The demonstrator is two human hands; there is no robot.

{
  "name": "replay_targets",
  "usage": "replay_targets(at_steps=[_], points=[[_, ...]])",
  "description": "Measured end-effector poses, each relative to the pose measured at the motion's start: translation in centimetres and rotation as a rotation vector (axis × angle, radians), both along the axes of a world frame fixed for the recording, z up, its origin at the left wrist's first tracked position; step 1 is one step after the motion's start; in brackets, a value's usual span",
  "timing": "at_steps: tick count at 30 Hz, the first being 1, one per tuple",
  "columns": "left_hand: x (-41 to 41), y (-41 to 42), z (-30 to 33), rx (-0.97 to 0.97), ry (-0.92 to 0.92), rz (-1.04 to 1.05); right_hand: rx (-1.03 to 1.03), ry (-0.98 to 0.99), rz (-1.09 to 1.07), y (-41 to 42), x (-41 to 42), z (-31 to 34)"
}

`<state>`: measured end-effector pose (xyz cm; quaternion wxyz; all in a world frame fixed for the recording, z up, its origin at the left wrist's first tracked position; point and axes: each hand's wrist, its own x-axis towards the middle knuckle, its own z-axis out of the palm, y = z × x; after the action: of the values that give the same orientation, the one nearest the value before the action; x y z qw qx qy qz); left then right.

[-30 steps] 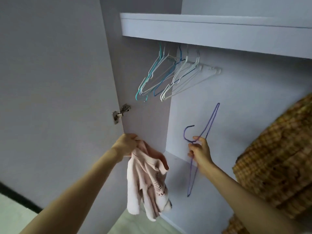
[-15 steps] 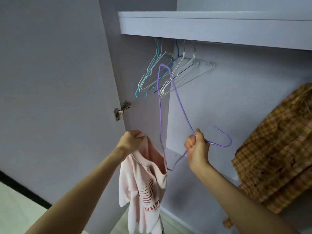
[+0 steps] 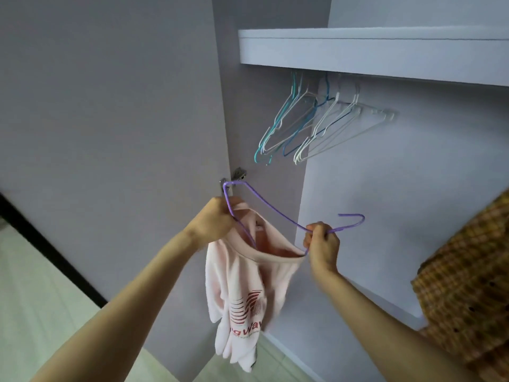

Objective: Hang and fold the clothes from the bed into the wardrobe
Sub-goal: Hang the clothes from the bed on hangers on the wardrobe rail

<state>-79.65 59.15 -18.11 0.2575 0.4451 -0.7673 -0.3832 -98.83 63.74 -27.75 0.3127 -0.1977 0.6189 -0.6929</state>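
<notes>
I see the left hand (image 3: 213, 220) gripping the pink T-shirt (image 3: 245, 293) collar. The right hand (image 3: 322, 245) clamps the purple hanger (image 3: 278, 213) neck, one arm inside the collar opening.

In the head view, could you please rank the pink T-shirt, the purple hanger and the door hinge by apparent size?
1. pink T-shirt
2. purple hanger, though it spans nearly as wide
3. door hinge

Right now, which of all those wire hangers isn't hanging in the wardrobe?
The purple hanger. The right hand grips it near its hook, and its lower part dips into the pink T-shirt held by the left hand. The teal, blue and white hangers hang under the shelf.
</notes>
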Motion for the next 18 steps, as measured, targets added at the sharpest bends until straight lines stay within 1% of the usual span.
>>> replay_targets(at_steps=[2,4,7,10,11,13,15,18], points=[[1.4,0.1,1.4,0.009,0.054,0.026,0.032,0.073,-0.011,-0.5,-0.5,-0.6],[2.5,0.0,2.2,-0.021,0.034,0.058,0.061,0.221,-0.029,-0.9,-0.7,-0.3],[3.7,-0.4,2.2,-0.135,-0.099,0.165,0.099,0.463,-0.083,-1.5,-1.3,0.8],[4.3,-0.7,1.6,-0.253,-0.325,0.220,0.148,0.641,-0.092,-1.9,-2.4,2.6],[4.4,-0.9,1.5,-0.280,-0.374,0.228,0.165,0.702,-0.093,-2.2,-2.8,2.9],[4.5,-1.2,1.6,-0.318,-0.425,0.256,0.171,0.855,-0.091,-2.4,-3.2,3.5],[4.4,-1.2,1.5,-0.327,-0.423,0.279,0.182,1.022,-0.125,-2.4,-3.2,3.7],[3.8,-1.1,1.2,-0.294,-0.436,0.237,0.158,1.181,-0.128,-2.2,-2.6,5.2]])
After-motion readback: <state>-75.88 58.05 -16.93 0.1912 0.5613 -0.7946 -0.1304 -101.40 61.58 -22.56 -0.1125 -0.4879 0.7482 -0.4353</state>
